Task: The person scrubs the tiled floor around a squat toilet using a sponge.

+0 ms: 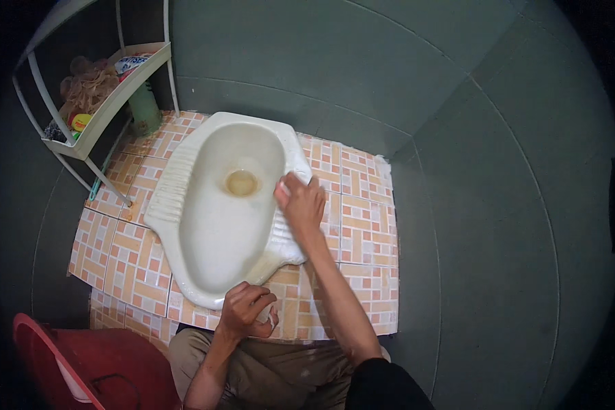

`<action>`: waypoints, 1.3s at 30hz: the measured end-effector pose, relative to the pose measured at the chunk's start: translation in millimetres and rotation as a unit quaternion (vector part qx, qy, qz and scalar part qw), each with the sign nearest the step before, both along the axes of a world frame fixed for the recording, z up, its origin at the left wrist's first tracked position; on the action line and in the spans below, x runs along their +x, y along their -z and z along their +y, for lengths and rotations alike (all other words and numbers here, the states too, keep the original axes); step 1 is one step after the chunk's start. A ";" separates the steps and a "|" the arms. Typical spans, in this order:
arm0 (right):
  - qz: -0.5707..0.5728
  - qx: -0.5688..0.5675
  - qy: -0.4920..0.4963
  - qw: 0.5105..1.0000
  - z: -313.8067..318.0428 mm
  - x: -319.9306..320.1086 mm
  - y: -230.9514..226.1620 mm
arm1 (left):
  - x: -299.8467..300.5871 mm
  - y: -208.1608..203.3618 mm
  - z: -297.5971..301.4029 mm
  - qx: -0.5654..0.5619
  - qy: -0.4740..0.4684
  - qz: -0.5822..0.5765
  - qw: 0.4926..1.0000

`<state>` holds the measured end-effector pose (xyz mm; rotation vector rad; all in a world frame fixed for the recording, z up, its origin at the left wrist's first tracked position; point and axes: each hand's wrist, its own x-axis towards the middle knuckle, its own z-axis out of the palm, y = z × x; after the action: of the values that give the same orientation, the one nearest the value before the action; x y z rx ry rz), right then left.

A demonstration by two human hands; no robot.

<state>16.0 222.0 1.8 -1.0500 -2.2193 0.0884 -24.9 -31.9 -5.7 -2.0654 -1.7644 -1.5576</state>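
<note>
A white squat toilet (219, 232) is set into the tiled floor in front of me, with a little yellowish water at its drain. My right hand (302, 205) is closed, fingers bent, over the ridged right footrest (285, 236). Something pale shows by its fingertips, too small to name. Close to the toilet's near rim, my left hand (246, 311) is curled above my lap. Between its thumb and fingers a whitish bit shows, mostly hidden by the fingers.
At the left stands a cream rack (109, 102) holding a crumpled tan mesh (89, 85) and packets; a green container (143, 109) is behind it. A red bucket (116, 362) stands at lower left. Dark grey walls (485, 205) enclose the raised patterned tile floor (365, 232).
</note>
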 end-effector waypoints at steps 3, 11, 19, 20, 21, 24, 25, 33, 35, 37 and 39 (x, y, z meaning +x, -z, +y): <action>-0.010 0.002 -0.053 0.999 -52.5 23.8 -0.4 | -2.3 1.4 -0.4 0.003 -0.004 0.004 1.000; -0.028 -0.061 0.010 0.998 -74.0 57.7 -10.5 | -4.6 0.6 -1.3 -0.006 -0.017 0.008 1.000; 0.013 -0.035 -0.041 0.998 -18.8 24.0 -6.4 | -2.5 3.9 -2.1 0.007 0.003 -0.005 1.000; -0.014 -0.071 -0.031 0.997 -15.5 14.7 -8.0 | -3.5 2.8 -1.5 0.006 0.007 0.003 1.000; -0.013 -0.071 -0.027 0.997 -12.5 3.5 -4.7 | -2.5 3.8 -1.4 0.006 0.012 0.003 1.000; 0.003 -0.052 -0.048 0.997 -1.8 -30.1 8.8 | 1.2 2.4 1.2 0.008 0.012 0.009 1.000; -0.068 -0.006 -0.049 0.996 -2.4 -43.8 10.0 | -0.2 3.5 0.2 0.004 0.007 0.009 1.000; 0.030 -0.021 -0.045 0.998 -18.7 37.9 -6.9 | -1.8 4.5 2.1 0.005 0.002 0.006 1.000; 0.032 -0.049 -0.057 0.997 -31.1 66.2 -8.0 | -1.2 1.8 3.3 0.007 0.000 0.012 1.000; 0.026 -0.081 -0.071 0.994 -32.3 70.9 -8.0 | -1.8 4.2 2.2 0.011 -0.001 0.014 1.000; 0.034 -0.051 -0.085 0.995 -24.2 62.1 -4.6 | 1.0 1.8 2.7 0.014 -0.001 0.018 1.000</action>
<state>78.1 197.8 6.5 -0.8959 -2.2576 0.3100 -23.9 -29.2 -7.5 -2.0634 -1.7221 -1.5266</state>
